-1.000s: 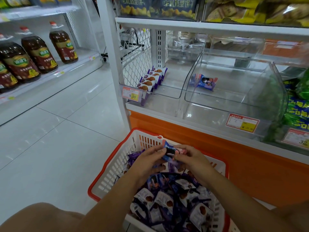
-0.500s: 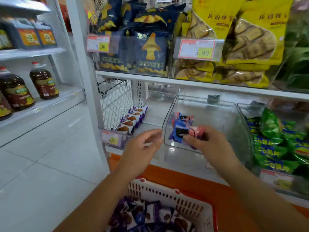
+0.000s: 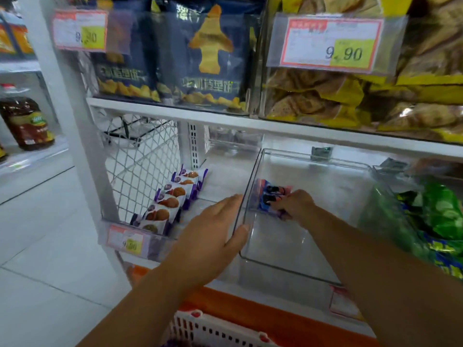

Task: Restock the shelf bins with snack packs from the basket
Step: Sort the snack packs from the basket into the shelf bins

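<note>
White basket point(image 3: 213, 329) at bottom edge, contents barely visible. L hand point(image 3: 213, 236) open, fingers spread, resting on left wall of clear bin point(image 3: 300, 269). R hand point(image 3: 294, 205) inside bin, pinching blue snack packs point(image 3: 271, 196) at back-left corner. Purple packs point(image 3: 170, 204) lined up in next bin left.

You can read "9.90" on the upper price tag point(image 3: 335, 43) (the left tag point(image 3: 80, 31) shows a blurrier "9.90").

Top shelf: we see dark blue chip bags point(image 3: 200, 53) beside yellow cracker bags point(image 3: 350, 101).
Left shelf: a brown bottle point(image 3: 27, 123).
Floor: white tiles point(image 3: 45, 259).
</note>
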The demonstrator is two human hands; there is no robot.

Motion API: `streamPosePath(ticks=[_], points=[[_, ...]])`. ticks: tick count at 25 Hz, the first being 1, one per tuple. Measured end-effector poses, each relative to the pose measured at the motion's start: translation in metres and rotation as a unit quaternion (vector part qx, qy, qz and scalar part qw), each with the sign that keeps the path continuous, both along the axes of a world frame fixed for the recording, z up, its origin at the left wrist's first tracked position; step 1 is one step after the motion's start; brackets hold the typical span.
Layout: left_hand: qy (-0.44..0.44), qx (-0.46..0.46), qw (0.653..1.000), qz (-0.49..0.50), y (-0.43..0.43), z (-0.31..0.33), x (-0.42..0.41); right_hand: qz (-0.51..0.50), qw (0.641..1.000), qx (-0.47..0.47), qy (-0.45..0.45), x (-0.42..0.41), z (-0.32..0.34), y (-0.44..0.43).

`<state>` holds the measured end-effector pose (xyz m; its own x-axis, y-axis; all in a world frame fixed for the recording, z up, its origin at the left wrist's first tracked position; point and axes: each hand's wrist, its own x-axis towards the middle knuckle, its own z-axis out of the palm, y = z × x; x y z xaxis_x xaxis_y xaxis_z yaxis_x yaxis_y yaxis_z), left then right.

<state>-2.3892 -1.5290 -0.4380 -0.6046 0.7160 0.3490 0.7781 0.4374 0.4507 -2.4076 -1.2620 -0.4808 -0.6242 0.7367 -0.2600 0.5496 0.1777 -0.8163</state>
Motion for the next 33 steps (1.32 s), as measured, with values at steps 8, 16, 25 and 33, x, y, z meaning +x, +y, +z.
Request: streamPosePath(ticks=[8, 16, 25, 33], points=[[-0.037, 0.028, 0.999, -0.017, 0.0, -0.006, 0.002, -0.017, 1.0, 0.0, -0.025, -0.006, -0.007, 0.0], [0.023, 0.054, 0.997, 0.055, -0.047, -0.016, 0.03, 0.04, 0.993, 0.113, 0.001, 0.045, 0.05, -0.021], [-0.142, -0.111, 0.983, 0.039, -0.108, -0.119, 0.119, 0.149, 0.936, 0.197, 0.252, 0.192, -0.009, -0.197], [-0.289, -0.337, 0.895, -0.05, -0.117, -0.222, 0.158, 0.442, 0.87, 0.103, -0.191, 0.248, -0.191, -0.191]])
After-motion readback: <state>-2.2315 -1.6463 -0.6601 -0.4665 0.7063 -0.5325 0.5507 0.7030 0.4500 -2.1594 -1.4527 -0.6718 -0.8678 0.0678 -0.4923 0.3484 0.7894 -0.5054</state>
